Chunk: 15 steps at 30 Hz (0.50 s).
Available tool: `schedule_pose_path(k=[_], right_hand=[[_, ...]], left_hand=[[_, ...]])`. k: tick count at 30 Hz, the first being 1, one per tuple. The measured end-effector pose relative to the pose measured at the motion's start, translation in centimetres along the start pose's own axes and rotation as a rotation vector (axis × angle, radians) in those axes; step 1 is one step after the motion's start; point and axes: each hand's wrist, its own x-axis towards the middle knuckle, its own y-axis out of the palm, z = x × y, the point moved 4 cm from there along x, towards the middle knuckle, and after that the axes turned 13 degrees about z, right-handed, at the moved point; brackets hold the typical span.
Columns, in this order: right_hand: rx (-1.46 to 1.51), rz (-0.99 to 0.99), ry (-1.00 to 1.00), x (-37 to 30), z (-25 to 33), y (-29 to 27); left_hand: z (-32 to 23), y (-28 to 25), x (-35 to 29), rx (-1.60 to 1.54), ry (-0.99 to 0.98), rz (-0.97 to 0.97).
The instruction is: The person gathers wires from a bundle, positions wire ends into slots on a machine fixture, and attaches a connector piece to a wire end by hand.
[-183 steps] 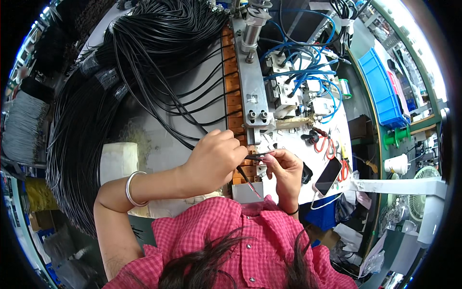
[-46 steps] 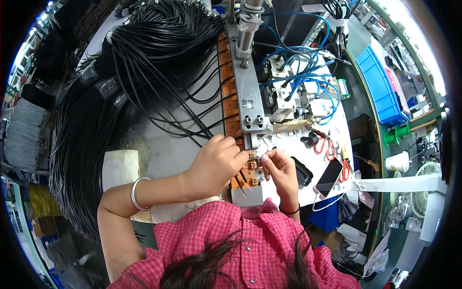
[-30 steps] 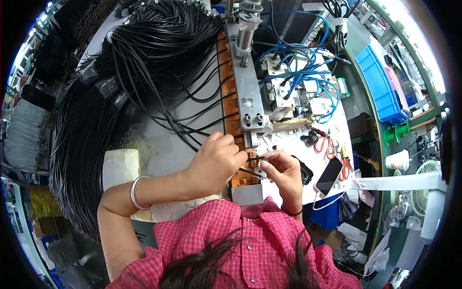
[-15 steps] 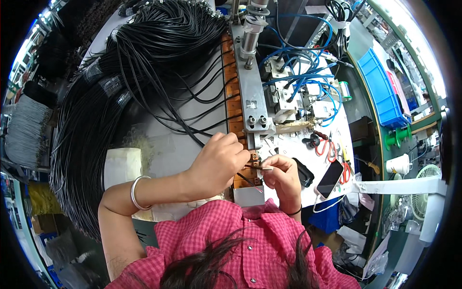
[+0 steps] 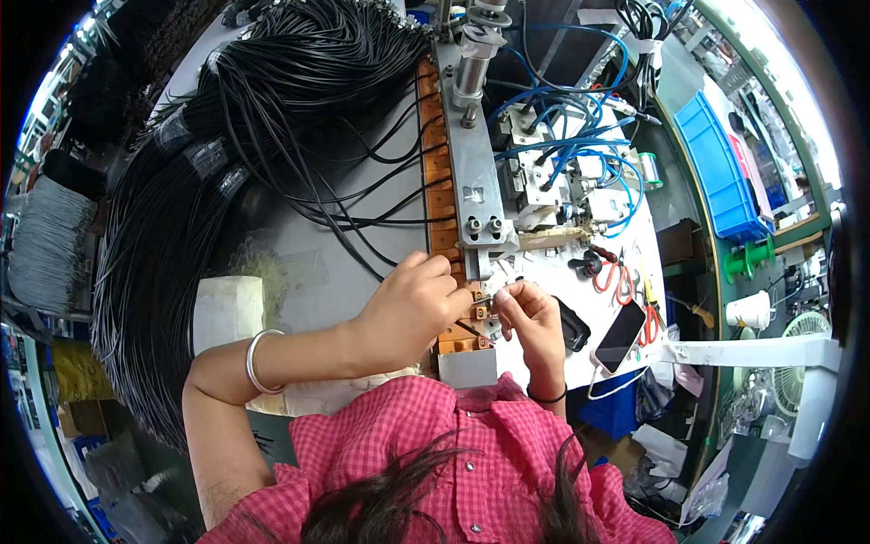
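My left hand [image 5: 412,306], with a silver bangle on the forearm, is closed in a pinch on a black cable above the near end of the orange fixture strip [image 5: 441,199]. My right hand [image 5: 533,325] is pinched just to its right, at the end of this cable; its fingertips partly hide what they grip. Below the fingers another black cable end [image 5: 471,328] lies across the strip. Several black cables [image 5: 399,220] run from the left into slots along the strip. A grey metal clamp bar [image 5: 476,163] stands along its right side.
A large bundle of black cables [image 5: 308,63] fills the far left. Blue air tubes [image 5: 571,145] crowd the valve blocks at the right. Nearer are red-handled scissors [image 5: 625,286], a phone [image 5: 622,337] and a black tray [image 5: 573,326]. A white block [image 5: 468,369] ends the strip.
My right hand has moved up a little, its fingertips now higher beside the strip. My left hand has barely moved. The loose cables left of it have shifted and spread apart.
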Motion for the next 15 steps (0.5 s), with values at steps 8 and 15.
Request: schedule_pose_path(k=[8, 15], right_hand=[[0.167, 0.197, 0.141, 0.4, -0.8, -0.3], [-0.032, -0.029, 0.098, -0.4, 0.5, 0.3]], left_hand=[[0.2, 0.4, -0.2, 0.113, -0.037, 0.116], [0.4, -0.3, 0.0, 0.06, -0.105, 0.137]])
